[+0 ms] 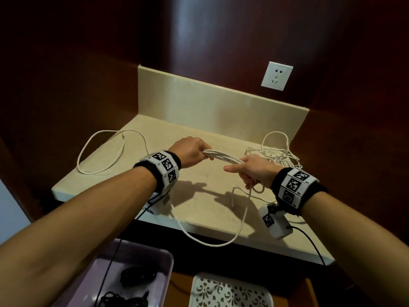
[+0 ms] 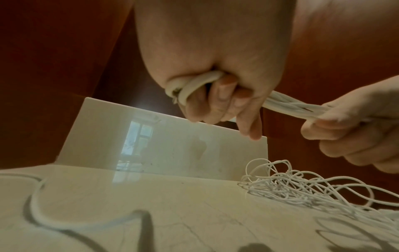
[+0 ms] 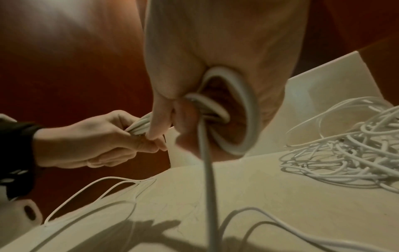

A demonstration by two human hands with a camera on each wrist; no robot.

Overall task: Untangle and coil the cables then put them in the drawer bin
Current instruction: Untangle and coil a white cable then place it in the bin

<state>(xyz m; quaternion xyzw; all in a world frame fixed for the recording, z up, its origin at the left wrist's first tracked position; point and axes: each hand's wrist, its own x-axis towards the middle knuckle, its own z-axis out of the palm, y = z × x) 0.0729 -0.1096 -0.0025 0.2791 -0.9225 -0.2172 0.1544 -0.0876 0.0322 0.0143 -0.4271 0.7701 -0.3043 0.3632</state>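
A bundle of folded white cable [image 1: 223,157] stretches between my two hands above the beige counter [image 1: 199,202]. My left hand [image 1: 194,151] grips the bundle's left end, where its loops [image 2: 190,87] bend round my curled fingers [image 2: 218,100]. My right hand [image 1: 245,171] grips the right end, and loops [image 3: 235,109] stick out of that fist. The cable's slack hangs from my right hand, droops past the counter's front edge [image 1: 212,242] and rises under my left wrist. A tangled heap of thin white cable [image 1: 276,154] lies at the back right.
A loose white cable [image 1: 104,151] lies looped on the counter's left. Below the front edge stand a lilac bin [image 1: 159,264] holding black cables [image 1: 137,276] and a white patterned tray [image 1: 230,291]. A wall socket [image 1: 276,75] sits above the backsplash [image 1: 221,103].
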